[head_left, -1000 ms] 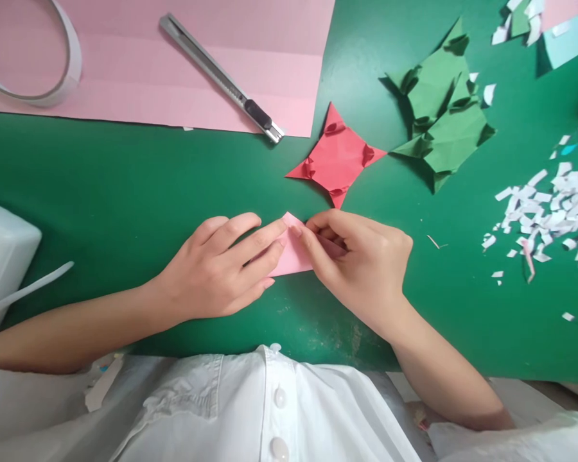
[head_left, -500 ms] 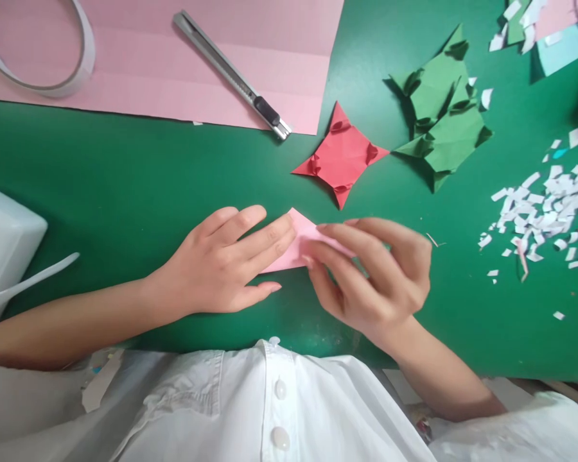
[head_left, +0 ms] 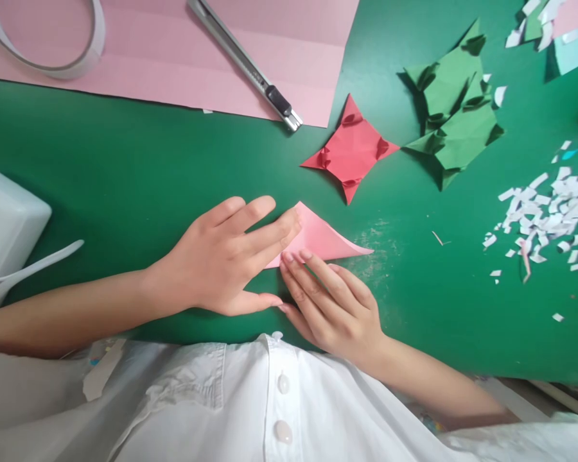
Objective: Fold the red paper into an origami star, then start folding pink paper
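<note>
Left hand [head_left: 221, 256]: fingers spread flat.
Pink paper [head_left: 322, 237]: folded, under its fingertips on the tabletop [head_left: 125, 173], nearer than the red star [head_left: 351, 151].
Right hand [head_left: 334, 305]: fingers together, touching the near edge.
Folding: apparently creasing; next press calls for aligned edges.

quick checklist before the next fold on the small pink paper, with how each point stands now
- Left hand pressing the pink paper: ok, fingers on its left part
- Right hand on the paper: ok, fingertips at the lower edge
- Right-hand corner lying flat: not ok, it looks slightly lifted
- Layers lined up under the left fingers: cannot tell, they are covered
- Cutter away from the fold: ok, it lies on the big pink sheet
- Red star off the paper: ok, there is a gap between them
</note>
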Demonstrator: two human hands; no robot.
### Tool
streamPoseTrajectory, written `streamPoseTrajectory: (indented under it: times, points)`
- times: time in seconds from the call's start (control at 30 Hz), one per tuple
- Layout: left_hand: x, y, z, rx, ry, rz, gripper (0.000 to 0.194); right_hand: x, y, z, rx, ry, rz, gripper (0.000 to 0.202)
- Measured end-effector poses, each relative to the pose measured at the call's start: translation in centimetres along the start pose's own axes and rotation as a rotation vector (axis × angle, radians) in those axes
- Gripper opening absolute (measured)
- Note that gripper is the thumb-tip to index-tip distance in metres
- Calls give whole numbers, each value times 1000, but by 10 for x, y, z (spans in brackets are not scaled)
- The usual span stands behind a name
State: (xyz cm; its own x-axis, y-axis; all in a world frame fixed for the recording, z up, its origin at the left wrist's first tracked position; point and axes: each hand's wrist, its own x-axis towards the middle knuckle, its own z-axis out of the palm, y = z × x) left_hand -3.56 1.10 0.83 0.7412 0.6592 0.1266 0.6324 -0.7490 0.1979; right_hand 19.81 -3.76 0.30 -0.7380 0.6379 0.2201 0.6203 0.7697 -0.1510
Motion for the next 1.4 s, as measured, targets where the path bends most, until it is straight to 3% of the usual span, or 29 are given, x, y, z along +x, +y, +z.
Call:
streamPoseTrajectory:
  times: [0.23,0.37,0.5,0.8,1.03,1.2,1.3,1.4]
  points:
    - [0,-4,1,5,44,26,63,10,-12,13,311,2,-131,25]
    - [0,-6,3,64,80,27,45,18,-14,17,318,-48,-226,30]
    - [2,-8,4,133,134,24,40,17,-8,15,314,-91,-253,37]
    - [3,-7,0,115,50,39,40,-25,17,-7,158,-122,33,56]
    - [2,-5,0,122,17,48,46,-46,35,-14,-9,-96,170,66]
    - [-1,-6,5,63,-10,25,53,-39,40,-10,-88,1,226,69]
    - [-2,-6,7,-10,-55,-26,58,-24,43,-1,-67,133,255,59]
    - [-4,-6,7,-67,-59,-72,67,-7,49,9,-29,178,267,63]
